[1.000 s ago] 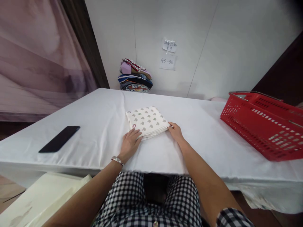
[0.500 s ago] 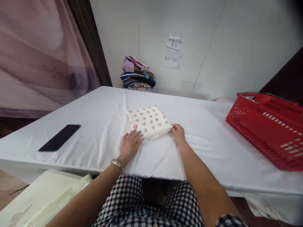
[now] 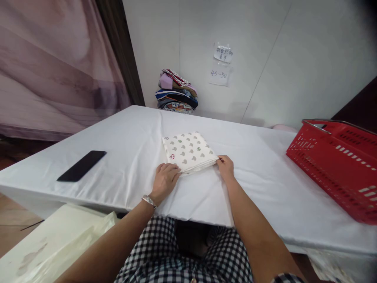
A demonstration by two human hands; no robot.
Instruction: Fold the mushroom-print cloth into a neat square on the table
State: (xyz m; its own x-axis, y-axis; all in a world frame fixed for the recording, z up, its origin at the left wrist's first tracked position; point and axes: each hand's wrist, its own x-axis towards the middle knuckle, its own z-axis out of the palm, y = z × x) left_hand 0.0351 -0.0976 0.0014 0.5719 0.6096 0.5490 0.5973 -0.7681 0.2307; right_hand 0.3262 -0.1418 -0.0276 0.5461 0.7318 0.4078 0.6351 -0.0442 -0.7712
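A folded white cloth (image 3: 190, 148) printed with grey, green and red mushroom shapes lies in several layers on the white-covered table (image 3: 132, 157). At its near left corner, my left hand (image 3: 165, 180) has its fingers bent around the edge, with the thumb side against the near fold. The near right corner is pinched between the thumb and fingers of my right hand (image 3: 226, 167). Loose layers show along the near edge between both hands. The fingertips of my left hand are partly hidden by the cloth and the hand itself.
A black flat phone-like slab (image 3: 81, 166) lies on the table at left. At right stands a red plastic basket (image 3: 332, 169) with metal handles. Folded fabrics (image 3: 176, 92) are stacked behind the far table edge, against a wall bearing paper notes (image 3: 219, 75). A pink curtain (image 3: 59, 70) hangs at left.
The view has shifted slightly, so everything sits a little differently in the frame. My left fingers have drawn in closer around the cloth's near left corner; my right hand keeps its pinch.
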